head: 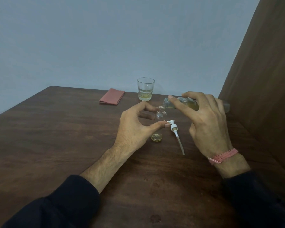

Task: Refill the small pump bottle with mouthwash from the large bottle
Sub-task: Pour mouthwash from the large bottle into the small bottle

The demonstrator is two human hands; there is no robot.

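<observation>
The small clear bottle (161, 115) stands upright on the table with its neck uncovered. My left hand (133, 129) grips it between forefinger and thumb. My right hand (207, 122) holds the large clear bottle (190, 103) tipped almost level, its mouth right over the small bottle's neck. Yellowish mouthwash shows inside the large bottle. The white pump head (174, 128) with its long tube lies on the table just in front of the small bottle. A small round cap (156, 137) lies nearer to me.
A drinking glass (146, 89) with a little yellowish liquid stands behind the bottles. A folded red cloth (112, 96) lies at the back left. The dark wooden table (56, 137) meets a brown panel (262, 79) on the right.
</observation>
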